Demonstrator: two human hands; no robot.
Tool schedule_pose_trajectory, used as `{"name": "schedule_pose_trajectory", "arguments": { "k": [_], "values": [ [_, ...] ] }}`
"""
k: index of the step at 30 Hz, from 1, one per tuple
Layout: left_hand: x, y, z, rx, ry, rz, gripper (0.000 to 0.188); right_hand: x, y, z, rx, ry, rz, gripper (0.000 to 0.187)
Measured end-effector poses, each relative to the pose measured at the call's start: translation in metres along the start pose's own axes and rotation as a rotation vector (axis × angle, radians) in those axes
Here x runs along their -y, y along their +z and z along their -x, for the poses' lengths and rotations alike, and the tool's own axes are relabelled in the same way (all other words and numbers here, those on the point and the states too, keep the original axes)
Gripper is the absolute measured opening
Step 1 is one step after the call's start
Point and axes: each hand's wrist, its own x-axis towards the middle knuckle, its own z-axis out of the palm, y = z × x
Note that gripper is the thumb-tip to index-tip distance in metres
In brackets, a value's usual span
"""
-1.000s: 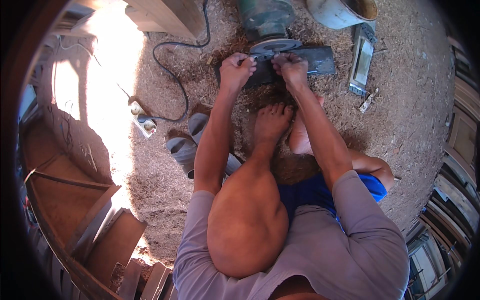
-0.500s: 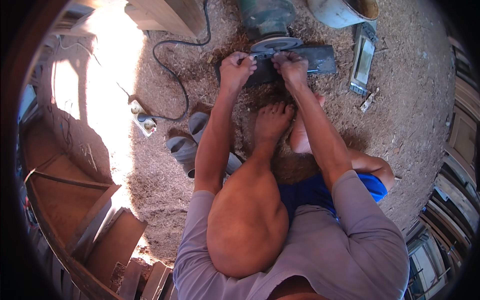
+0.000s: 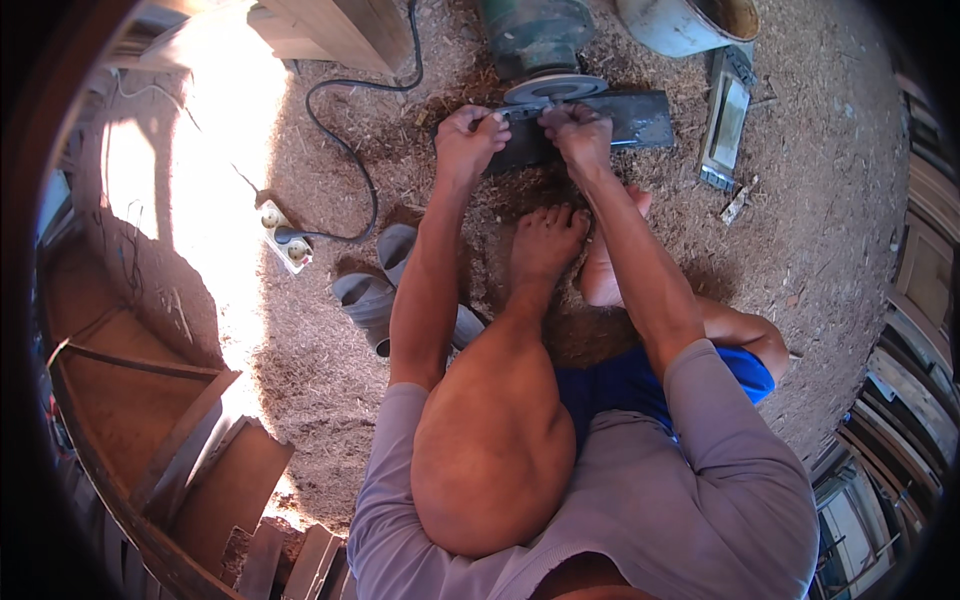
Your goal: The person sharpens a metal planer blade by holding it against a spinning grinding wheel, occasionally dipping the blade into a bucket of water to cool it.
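A thin grey metal strip [image 3: 524, 111], perhaps a blade, spans my two hands at the near edge of a round grinding wheel [image 3: 556, 88]. My left hand [image 3: 472, 140] pinches the strip's left end between thumb and fingers. Its other end is in the closed fingers of my right hand [image 3: 578, 135], which partly cover it. The wheel sits on a worn green motor [image 3: 538, 40] at the far side. Beneath my hands lies a dark flat board [image 3: 642, 120]. Whether the strip touches the wheel is hard to tell.
A black cable [image 3: 350, 150] runs to a white power strip [image 3: 286, 238] on the left. Grey sandals [image 3: 366, 302] lie beside my left arm. To the right are a framed sharpening stone [image 3: 728, 122] and a whitish bucket [image 3: 670, 28]. Wooden pieces [image 3: 225, 480] stand at lower left.
Both hands have shifted very slightly to the left along the wheel, with the strip still between them. The surroundings look the same.
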Motion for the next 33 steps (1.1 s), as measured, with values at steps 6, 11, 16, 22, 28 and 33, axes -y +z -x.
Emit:
{"name": "schedule_pose_trajectory", "arguments": {
  "k": [6,11,16,22,28,33],
  "values": [
    [-0.005,0.006,0.000,0.023,-0.033,-0.036,0.017,-0.001,-0.005,-0.001,-0.006,0.008,-0.084,0.008],
    [-0.004,0.008,-0.001,0.017,-0.033,-0.108,0.016,0.001,-0.005,0.000,-0.028,0.048,-0.177,0.006],
    [-0.004,0.013,-0.003,-0.001,-0.029,-0.127,0.016,0.002,-0.008,-0.001,-0.041,0.038,-0.213,0.006],
    [-0.001,0.009,-0.002,0.019,-0.031,-0.080,0.016,0.002,-0.007,0.000,-0.030,0.025,-0.157,0.008],
    [-0.002,0.004,-0.001,0.015,-0.040,-0.028,0.017,-0.005,-0.003,-0.002,-0.038,0.002,-0.037,0.009],
    [0.000,-0.002,-0.001,0.013,-0.036,-0.019,0.017,0.000,0.003,0.002,-0.049,-0.014,-0.006,0.009]
  ]
}}
